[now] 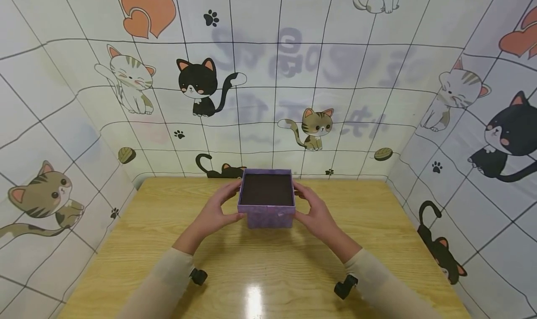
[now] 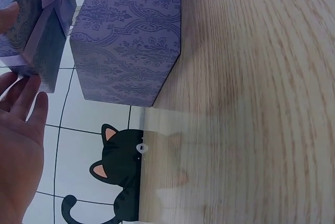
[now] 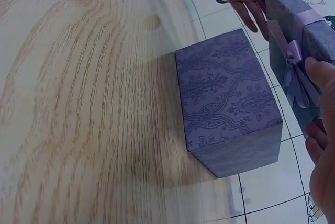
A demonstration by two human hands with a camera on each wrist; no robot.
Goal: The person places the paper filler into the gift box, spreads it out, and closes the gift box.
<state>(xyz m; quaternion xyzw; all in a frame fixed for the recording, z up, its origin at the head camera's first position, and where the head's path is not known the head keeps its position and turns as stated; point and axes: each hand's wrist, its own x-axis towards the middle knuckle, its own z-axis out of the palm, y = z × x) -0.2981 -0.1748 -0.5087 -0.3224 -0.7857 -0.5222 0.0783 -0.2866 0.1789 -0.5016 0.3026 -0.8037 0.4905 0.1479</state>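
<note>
Both hands hold a purple box lid [image 1: 266, 208] with a ribbon and bow [image 3: 294, 56] over the patterned purple box [image 1: 270, 219]. In the head view, a dark area framed by the lid's purple rim faces up. My left hand [image 1: 216, 211] grips its left side, thumb near and fingers toward the far side. On the opposite side, my right hand [image 1: 315, 212] grips it the same way. Both wrist views show a gap between the lid and the box [image 2: 128, 38], which stands on the table.
The wooden table [image 1: 201, 281] spreads around the box. Behind it and to both sides stand white gridded walls [image 1: 260, 76] printed with cartoon cats. A small black device [image 1: 199, 276] sits at the left wrist, another black device [image 1: 346, 287] at the right.
</note>
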